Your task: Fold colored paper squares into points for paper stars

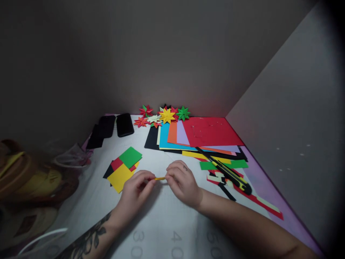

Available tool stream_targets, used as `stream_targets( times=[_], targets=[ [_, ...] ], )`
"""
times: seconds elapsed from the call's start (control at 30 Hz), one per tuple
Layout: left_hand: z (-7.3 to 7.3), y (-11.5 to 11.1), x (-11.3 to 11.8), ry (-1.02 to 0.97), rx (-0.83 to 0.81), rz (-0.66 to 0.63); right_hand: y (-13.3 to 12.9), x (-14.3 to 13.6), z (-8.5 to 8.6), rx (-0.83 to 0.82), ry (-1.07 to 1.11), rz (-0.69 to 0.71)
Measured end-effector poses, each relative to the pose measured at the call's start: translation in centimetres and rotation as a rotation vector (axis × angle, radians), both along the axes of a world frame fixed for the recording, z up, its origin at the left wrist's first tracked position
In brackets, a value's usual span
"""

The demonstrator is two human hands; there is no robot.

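Note:
Between my two hands a small piece of folded yellow paper [160, 178] is stretched level above the white mat. My left hand [136, 189] pinches its left end between thumb and fingertips. At the other end my right hand [183, 181] grips it the same way, and the fingers cover most of the paper. Just left of my left hand lie loose paper squares: a green square [130, 157] on top, a yellow square [118, 178] in front, with red and black ones partly underneath.
Folded paper stars [167, 115] in several colours stand by the wall. Coloured sheets [212, 133] lie stacked at the back right. A yellow-black utility knife [231, 175] rests on paper scraps. Two dark phones [125, 125] lie back left; a clear plastic bag [72, 156] is at left.

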State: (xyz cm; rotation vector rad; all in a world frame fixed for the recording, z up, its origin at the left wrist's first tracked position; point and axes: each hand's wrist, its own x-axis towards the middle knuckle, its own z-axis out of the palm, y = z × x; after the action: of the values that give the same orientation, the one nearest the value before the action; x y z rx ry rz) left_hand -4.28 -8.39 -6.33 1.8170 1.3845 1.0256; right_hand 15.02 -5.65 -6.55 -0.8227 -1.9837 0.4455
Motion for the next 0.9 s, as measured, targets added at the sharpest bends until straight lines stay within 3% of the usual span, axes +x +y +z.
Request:
stream_targets(
  times=[0.47,0.9],
  targets=[
    [0.9,0.4,-0.9,0.219,0.068,-0.145,0.0,0.0,0.2,-0.177,0.082,-0.013],
    [1.0,0.1,-0.4,0.150,0.053,-0.161,-0.1,-0.7,0.3,-0.253,0.128,-0.004]
  ],
)
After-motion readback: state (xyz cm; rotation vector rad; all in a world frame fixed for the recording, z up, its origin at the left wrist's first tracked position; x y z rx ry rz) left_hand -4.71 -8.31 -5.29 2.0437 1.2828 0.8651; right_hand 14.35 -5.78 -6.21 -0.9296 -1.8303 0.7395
